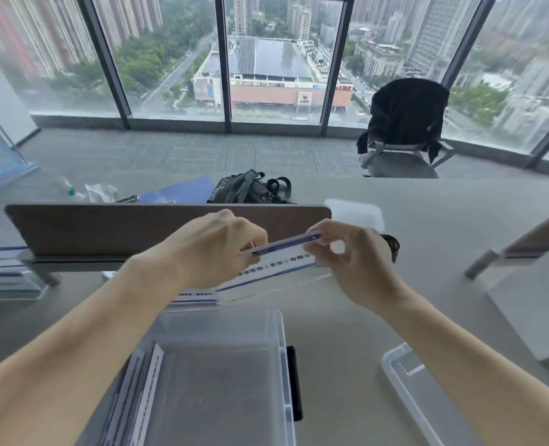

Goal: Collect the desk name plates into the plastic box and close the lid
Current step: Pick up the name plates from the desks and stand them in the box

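Both hands hold one clear acrylic name plate (281, 262) with blue-edged white card, in the air just beyond the box. My left hand (215, 249) grips its left end and my right hand (347, 252) pinches its right end. Another name plate (195, 297) lies on the desk under my left wrist. The clear plastic box (221, 375) stands open below, with name plates (141, 391) standing on edge along its left wall. Its clear lid (424, 394) lies on the desk to the right. More name plates (2, 275) stand at the far left.
A brown desk divider (105, 226) runs across behind the hands. A white box (537, 310) and a second divider (537, 236) sit to the right. Beyond are a black bag (250, 188), a blue folder (183, 191) and a chair with a black jacket (405, 117).
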